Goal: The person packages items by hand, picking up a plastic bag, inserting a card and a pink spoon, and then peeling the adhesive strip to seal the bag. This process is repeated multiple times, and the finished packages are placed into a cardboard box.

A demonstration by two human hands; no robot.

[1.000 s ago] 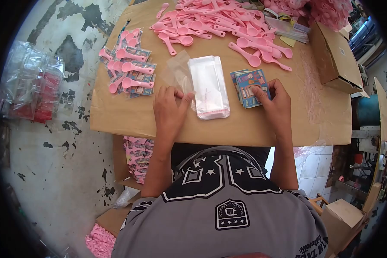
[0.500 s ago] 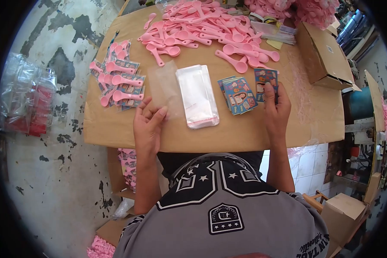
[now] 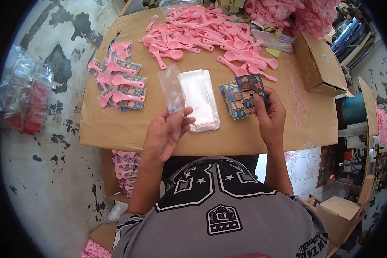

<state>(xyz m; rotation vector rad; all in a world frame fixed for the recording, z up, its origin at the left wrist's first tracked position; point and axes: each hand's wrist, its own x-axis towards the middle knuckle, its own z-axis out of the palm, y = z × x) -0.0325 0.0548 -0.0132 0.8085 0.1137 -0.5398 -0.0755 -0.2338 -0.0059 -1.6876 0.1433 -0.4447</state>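
My left hand (image 3: 167, 131) holds a clear plastic bag (image 3: 172, 88) lifted off the cardboard-covered table (image 3: 129, 124), just left of the stack of clear bags (image 3: 200, 101). My right hand (image 3: 268, 114) holds a printed card (image 3: 250, 88) with its thumb on it, above a small pile of the same cards (image 3: 232, 101). A heap of loose pink spoons (image 3: 202, 34) lies at the far side of the table. Packed spoons with cards in bags (image 3: 118, 81) are piled at the left.
An open cardboard box (image 3: 320, 64) stands at the right of the table. Clear bags with red contents (image 3: 26, 99) lie on the floor at left. More packed pink spoons (image 3: 127, 170) sit under the table's near edge.
My left hand has picked one clear bag up from the table and raised it. My right hand has taken one card off the pile and drawn it back toward me.
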